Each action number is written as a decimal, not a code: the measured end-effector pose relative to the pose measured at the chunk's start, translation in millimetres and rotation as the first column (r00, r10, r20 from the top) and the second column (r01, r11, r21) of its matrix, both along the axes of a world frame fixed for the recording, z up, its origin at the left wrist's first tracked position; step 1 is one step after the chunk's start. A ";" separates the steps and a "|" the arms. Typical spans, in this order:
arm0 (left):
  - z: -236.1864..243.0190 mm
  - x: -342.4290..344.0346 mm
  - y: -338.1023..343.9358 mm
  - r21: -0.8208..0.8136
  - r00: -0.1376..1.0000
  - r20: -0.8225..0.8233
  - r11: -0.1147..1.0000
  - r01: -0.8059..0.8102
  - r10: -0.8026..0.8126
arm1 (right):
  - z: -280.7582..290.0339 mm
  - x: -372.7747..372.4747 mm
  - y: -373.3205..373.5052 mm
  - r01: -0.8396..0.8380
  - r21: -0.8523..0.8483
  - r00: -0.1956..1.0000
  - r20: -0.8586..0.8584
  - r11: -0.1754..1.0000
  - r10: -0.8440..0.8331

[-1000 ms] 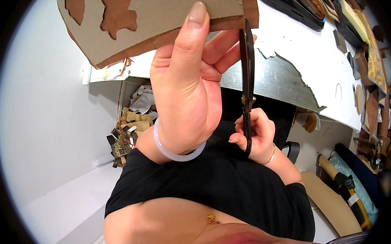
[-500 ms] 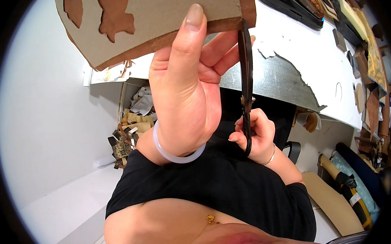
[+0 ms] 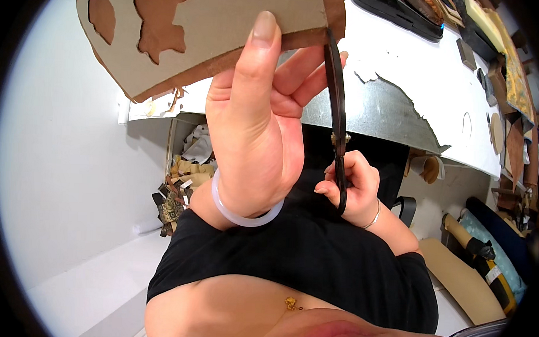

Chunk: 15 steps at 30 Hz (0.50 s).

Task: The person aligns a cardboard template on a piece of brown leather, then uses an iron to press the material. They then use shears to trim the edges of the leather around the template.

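My left hand [image 3: 253, 120] is raised at the middle, closed on a piece of brown leather [image 3: 161, 25] faced with a beige card template [image 3: 227, 18]. The thumb presses on the card, and the other fingers go behind the piece. Through two cutouts in the card the brown leather shows, and a brown margin runs beyond its lower and right edges. Lower right, my right hand [image 3: 361, 186] grips the dark handles of a pair of scissors [image 3: 336, 99]. The blades point upward, seen edge-on, their tips at the leather's lower right margin. Whether the blades are apart cannot be made out.
Beyond my hands stands a white table [image 3: 392, 66] whose torn covering bares a grey metal surface [image 3: 384, 107]. A black case [image 3: 396, 15] lies at its far side. Scraps [image 3: 183, 177] are heaped below at left. Rolls of material [image 3: 486, 253] lean at lower right.
The leather with its card has shifted slightly down. The scissor tips have moved a little left along its margin. Both hands keep their grip.
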State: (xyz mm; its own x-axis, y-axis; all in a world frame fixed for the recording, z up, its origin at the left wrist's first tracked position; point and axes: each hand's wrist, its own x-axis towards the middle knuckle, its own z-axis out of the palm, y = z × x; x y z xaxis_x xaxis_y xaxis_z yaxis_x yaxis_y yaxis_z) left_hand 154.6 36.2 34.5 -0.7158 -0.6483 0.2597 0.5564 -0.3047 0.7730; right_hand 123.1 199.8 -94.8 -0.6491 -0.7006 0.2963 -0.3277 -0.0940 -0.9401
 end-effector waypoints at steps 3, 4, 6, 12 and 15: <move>2.0 -0.3 1.6 -0.004 1.000 0.012 1.000 0.002 -0.002 | 1.3 -0.5 0.5 0.009 -0.004 1.000 -0.016 1.000 -0.009; 2.7 -0.4 2.0 0.002 1.000 0.022 1.000 -0.002 0.002 | 1.5 -0.7 1.0 0.012 0.001 1.000 -0.022 1.000 -0.012; 4.2 -0.9 2.5 0.011 0.999 0.036 1.000 -0.006 0.005 | 2.2 -1.5 1.6 0.020 0.011 0.999 -0.037 1.000 -0.019; 9.0 -5.4 6.9 0.089 1.000 0.017 0.996 -0.010 0.009 | 1.0 -3.3 2.1 0.003 0.008 1.000 0.002 1.000 -0.003; 4.9 -10.3 5.0 0.171 1.000 0.025 0.985 -0.016 0.012 | -1.6 -5.8 8.2 -0.146 -0.096 0.970 0.184 0.985 0.161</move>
